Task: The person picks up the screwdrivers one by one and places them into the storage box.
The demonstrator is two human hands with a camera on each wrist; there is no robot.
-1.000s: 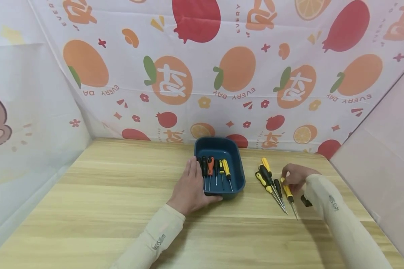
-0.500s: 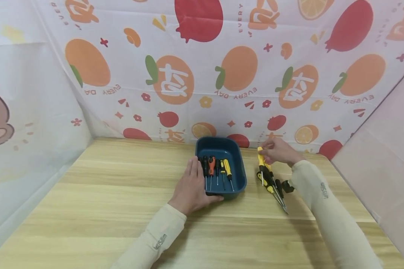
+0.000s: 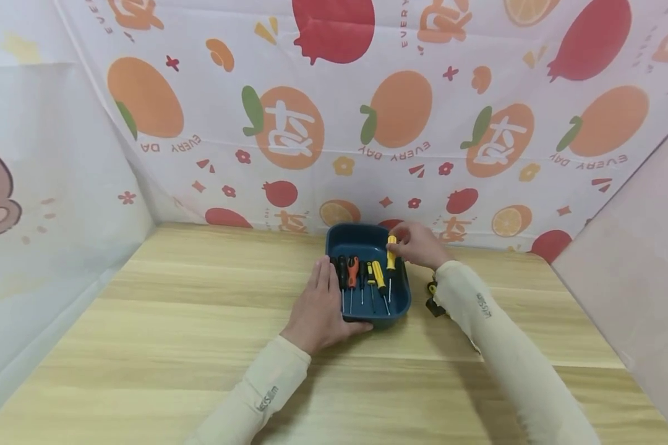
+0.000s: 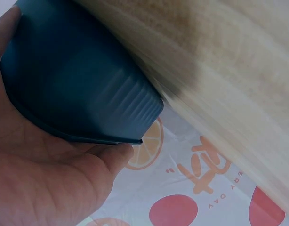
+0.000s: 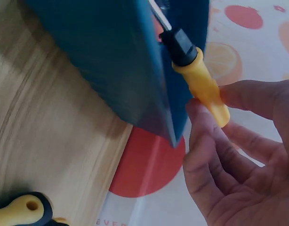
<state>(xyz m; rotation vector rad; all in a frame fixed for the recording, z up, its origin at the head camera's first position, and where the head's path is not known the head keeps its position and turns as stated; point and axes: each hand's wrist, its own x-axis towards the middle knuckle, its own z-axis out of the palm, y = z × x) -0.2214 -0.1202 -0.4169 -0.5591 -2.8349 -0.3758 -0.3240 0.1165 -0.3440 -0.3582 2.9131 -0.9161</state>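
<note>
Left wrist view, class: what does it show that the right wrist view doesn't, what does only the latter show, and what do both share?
Only the left wrist view shows the left hand, touching the outside of the blue bin. Only the right wrist view shows the right hand, pinching a yellow-handled screwdriver, and a yellow-and-black handle on the wooden table. Both show bin, table and fruit-print cloth.
</note>
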